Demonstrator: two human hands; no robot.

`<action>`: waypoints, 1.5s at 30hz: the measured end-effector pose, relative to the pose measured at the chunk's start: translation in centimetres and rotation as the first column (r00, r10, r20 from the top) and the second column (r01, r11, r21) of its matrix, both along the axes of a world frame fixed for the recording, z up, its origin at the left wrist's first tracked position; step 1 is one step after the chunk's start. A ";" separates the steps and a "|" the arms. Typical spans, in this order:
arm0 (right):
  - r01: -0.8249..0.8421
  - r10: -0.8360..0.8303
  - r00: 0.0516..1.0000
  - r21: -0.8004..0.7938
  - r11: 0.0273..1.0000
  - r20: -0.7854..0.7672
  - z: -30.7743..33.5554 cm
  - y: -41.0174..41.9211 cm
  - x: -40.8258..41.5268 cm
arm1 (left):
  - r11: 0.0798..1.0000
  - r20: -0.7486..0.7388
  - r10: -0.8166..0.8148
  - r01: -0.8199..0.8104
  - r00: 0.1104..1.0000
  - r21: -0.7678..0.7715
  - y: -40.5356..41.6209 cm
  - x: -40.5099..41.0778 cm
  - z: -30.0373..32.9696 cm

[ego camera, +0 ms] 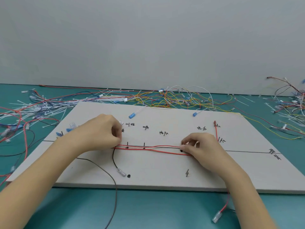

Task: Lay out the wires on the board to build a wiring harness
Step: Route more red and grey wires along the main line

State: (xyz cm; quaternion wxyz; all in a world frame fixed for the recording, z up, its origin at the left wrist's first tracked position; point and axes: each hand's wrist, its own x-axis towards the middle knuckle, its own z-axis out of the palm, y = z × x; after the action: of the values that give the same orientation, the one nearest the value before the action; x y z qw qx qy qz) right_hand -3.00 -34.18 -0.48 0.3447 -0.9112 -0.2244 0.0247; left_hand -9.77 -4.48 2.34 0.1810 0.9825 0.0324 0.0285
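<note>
Teal tabletop (148, 209) fills my view from the grey wall down to the near edge, and on it lies the pale board (165, 176), its near edge running across just below the forearms and its far-left corner reaching into the clutter. I see open board surface in the near half, broken only by a bent nail (187, 172) and a black dot (128, 176). Beyond the far edge a tangle of yellow, white and red wires (178, 100) crowds the table, with a heap of white cable ties (38, 108) to the left and another wire pile (292, 103) at the right edge. Along the board's drawn centre line run the red wires (153, 148), stretched between both hands and passing two upright nails (127, 144). My left hand (100, 131) has its fingers curled, pinching the red wires at their left end; my right hand (203, 146) pinches the same wires with thumb and fingertips at the right end. A black wire (113, 158) drops from the left hand to a clear-sleeved terminal (121, 172), just beside the dot. Another red lead hangs off the near edge, ending in a terminal (217, 216) on the table.
</note>
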 end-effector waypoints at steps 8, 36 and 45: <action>0.173 -0.127 0.958 0.163 0.971 -0.258 1.9 -3.7 0.3 | 0.987 0.355 -0.132 0.155 0.925 -0.037 -2.0 0.1 -0.4; 0.483 -0.497 0.852 -0.120 0.867 -0.164 3.3 -4.3 2.9 | 0.838 0.143 -0.500 0.434 0.854 0.331 -16.6 3.1 -3.3; 0.482 -0.513 0.830 -0.183 0.857 -0.219 3.2 -4.4 3.2 | 0.853 0.065 -0.501 0.479 0.863 0.207 -18.2 3.9 -2.7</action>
State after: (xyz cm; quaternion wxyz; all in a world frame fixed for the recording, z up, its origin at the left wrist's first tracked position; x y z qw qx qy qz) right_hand 0.19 -38.57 2.72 0.3103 -0.9457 0.0699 0.0668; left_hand -5.84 -22.72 -0.36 0.0922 0.9673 -0.2325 0.0413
